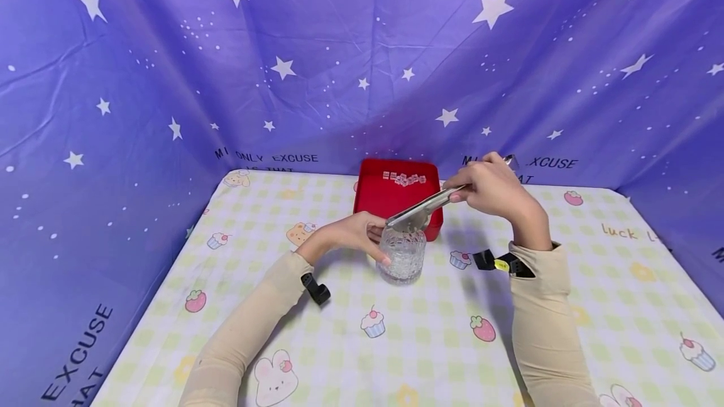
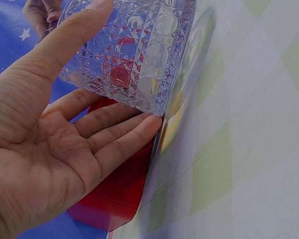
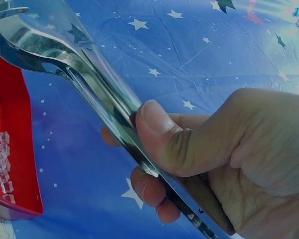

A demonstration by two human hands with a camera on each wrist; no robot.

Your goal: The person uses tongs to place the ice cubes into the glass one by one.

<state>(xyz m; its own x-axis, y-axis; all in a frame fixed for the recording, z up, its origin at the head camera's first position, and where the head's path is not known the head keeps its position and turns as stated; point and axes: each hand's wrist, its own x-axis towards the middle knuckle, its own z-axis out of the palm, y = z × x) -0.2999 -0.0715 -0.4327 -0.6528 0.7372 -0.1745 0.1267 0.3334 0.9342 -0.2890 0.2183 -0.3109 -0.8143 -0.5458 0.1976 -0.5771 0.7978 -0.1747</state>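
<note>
L hand (image 1: 355, 235), just below & left of frame centre in the head view, was wrapped round the side of a clear cut glass (image 1: 403, 261), thumb on its near side, fingers behind & low by the base. R hand (image 1: 491, 188), right of centre & higher up, gripped metal tongs (image 1: 420, 210) tight, the two legs pressed near together. Tongs slanted down-left, tips at or just over the glass's rim; can't tell if they held a cube or touched glass.

Risks, by the look of it: a tong tip could catch the rim & tip the glass, esp. w/ the L hold so light; a slack R squeeze could let anything in the tips drop outside; smooth metal might also twist in the fingers.

Pose: L forearm came up from bottom left, palm turned in toward the glass. R forearm rose from bottom right, wrist bent so the hand pointed left; per the right wrist view, thumb lay on top of the tongs, fingers curled beneath.

Further out, a red tray (image 1: 370, 196) sat just behind the glass, nr frame centre, w/ clear cubes (image 1: 411, 179) clustered in its upper part. All stood on a checked cloth (image 1: 317, 347), w/ a starry purple curtain (image 1: 339, 99) across the top.
</note>
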